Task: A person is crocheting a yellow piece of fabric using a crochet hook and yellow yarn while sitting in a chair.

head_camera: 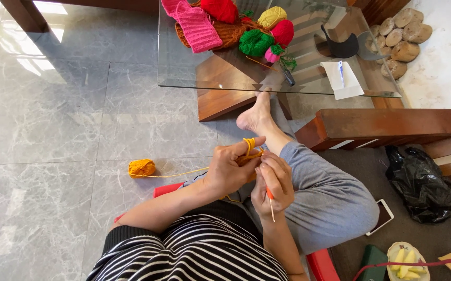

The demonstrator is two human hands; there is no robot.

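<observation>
Both hands [251, 177] working orange yarn [250, 147], strand looped over finger

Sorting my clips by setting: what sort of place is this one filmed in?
Most likely a home living room: a glass-topped coffee table with yarn balls, a polished grey tile floor, and a wooden-armed seat where the person crochets orange yarn.

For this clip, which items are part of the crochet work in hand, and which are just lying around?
In use: left hand with orange yarn looped over a finger; right hand holding crochet hook; orange yarn ball on floor.

Lying about: coloured yarn balls, pink knitted piece, phone, black bag, plate of fruit.
</observation>
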